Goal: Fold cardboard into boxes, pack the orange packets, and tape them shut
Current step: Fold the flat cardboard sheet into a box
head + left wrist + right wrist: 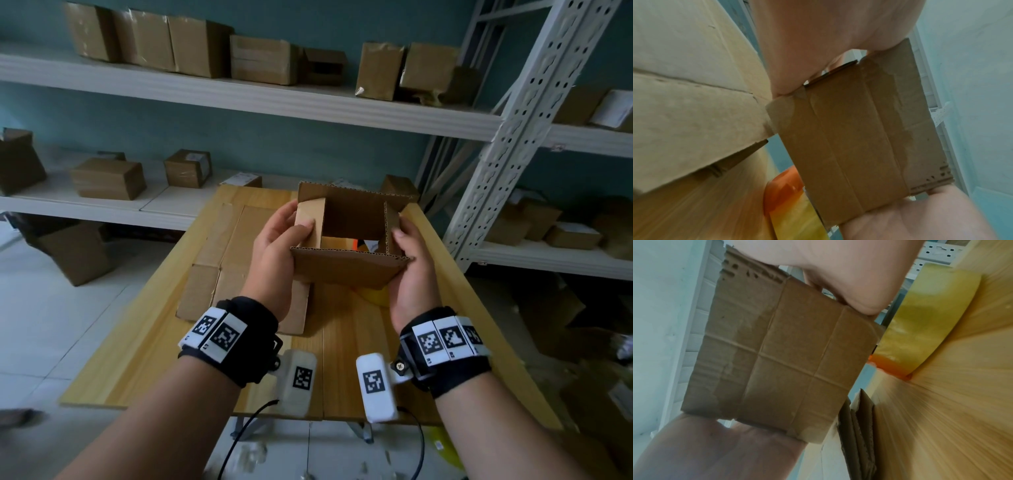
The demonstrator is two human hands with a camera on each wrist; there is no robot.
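I hold a brown cardboard box (pixel 346 270) up over the wooden table (pixel 154 359), its top and bottom both open. My left hand (pixel 274 246) grips its left side, thumb pressing the left flap inward. On the right side my right hand (pixel 411 270) holds the wall, thumb on the right flap. Through the open bottom I see an orange packet (pixel 354 245) on the table. The left wrist view shows the box's outer wall (pixel 855 138) between both palms. So does the right wrist view (pixel 787 361).
Flattened cardboard sheets (pixel 219 260) lie on the table's left half. A yellowish tape roll (pixel 920 321) sits under the box, with something orange beside it. White shelves (pixel 274 99) with several cardboard boxes stand behind and to the right. More boxes lie on the floor.
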